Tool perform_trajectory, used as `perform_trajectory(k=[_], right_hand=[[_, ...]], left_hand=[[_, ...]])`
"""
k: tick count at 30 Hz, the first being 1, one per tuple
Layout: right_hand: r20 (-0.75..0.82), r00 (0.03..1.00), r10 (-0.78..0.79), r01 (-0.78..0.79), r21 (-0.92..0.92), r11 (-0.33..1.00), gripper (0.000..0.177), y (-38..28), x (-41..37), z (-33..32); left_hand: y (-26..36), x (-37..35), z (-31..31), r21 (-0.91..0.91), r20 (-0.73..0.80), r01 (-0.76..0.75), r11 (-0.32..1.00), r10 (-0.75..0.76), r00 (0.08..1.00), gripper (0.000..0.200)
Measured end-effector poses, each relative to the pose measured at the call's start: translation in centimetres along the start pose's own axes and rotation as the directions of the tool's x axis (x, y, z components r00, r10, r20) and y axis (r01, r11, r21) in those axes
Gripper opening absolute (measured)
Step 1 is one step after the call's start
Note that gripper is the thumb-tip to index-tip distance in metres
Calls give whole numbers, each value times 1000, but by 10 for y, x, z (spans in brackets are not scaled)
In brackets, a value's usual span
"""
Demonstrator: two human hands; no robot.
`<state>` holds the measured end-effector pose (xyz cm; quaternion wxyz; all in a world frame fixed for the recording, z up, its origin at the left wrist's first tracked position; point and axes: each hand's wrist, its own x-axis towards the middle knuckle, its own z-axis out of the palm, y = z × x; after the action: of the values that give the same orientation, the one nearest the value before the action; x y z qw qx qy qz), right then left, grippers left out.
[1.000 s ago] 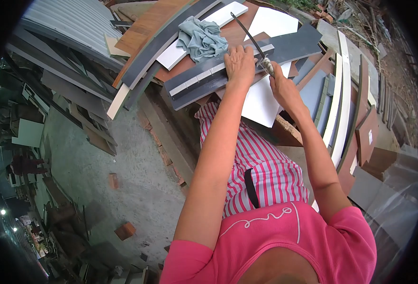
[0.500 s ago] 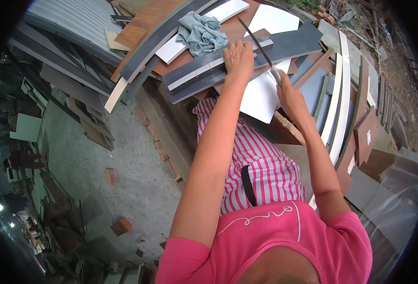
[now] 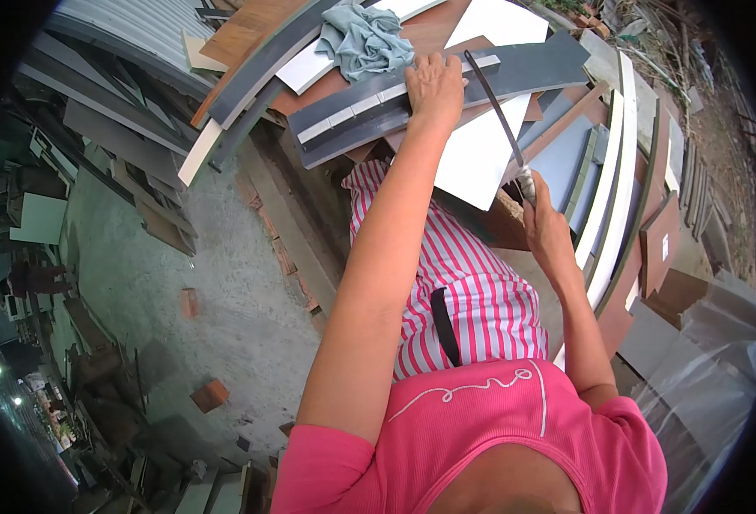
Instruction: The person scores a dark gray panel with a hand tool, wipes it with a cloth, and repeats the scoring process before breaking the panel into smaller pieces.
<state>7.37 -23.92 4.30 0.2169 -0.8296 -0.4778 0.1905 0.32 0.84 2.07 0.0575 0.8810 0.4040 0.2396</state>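
My left hand [image 3: 436, 87] presses down over a narrow white strip [image 3: 356, 111], fingers bent across it and holding it against a long dark grey board [image 3: 536, 67]. Thin cross lines divide the strip's left part into short lengths. In my right hand [image 3: 551, 224] is a long, narrow dark blade [image 3: 499, 111] with a pale wrapped handle [image 3: 526, 182], the fingers closed round that handle. The blade slants up and left, its tip overlapping the strip's right part, just right of my left hand. A crumpled blue-grey cloth [image 3: 362, 41] lies behind the board, left of my left hand.
White panels [image 3: 472, 163] and brown boards lie under and around the grey board. Long white strips [image 3: 613, 180] and panels are stacked at the right, near clear plastic sheeting [image 3: 712, 368]. Stacked boards [image 3: 104, 146] stand at the left. A brick [image 3: 210, 396] lies on the concrete floor.
My right hand has drawn the blade back toward me and to the right, so its tip now lies over the strip. My left hand stays on the strip.
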Motion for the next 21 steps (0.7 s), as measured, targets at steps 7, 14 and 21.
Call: perform_trajectory(k=[7, 14, 21], right_hand=[[-77, 982, -171, 169, -37, 985, 42, -34, 108, 12], [-57, 990, -129, 126, -52, 991, 44, -28, 78, 8], [-6, 1000, -8, 7, -72, 997, 47, -8, 8, -1]], left_hand=[[2, 3, -4, 19, -10, 9, 1000, -8, 1000, 28], [2, 3, -3, 6, 21, 34, 999, -34, 999, 29], [1, 2, -2, -11, -9, 5, 1000, -5, 1000, 27]])
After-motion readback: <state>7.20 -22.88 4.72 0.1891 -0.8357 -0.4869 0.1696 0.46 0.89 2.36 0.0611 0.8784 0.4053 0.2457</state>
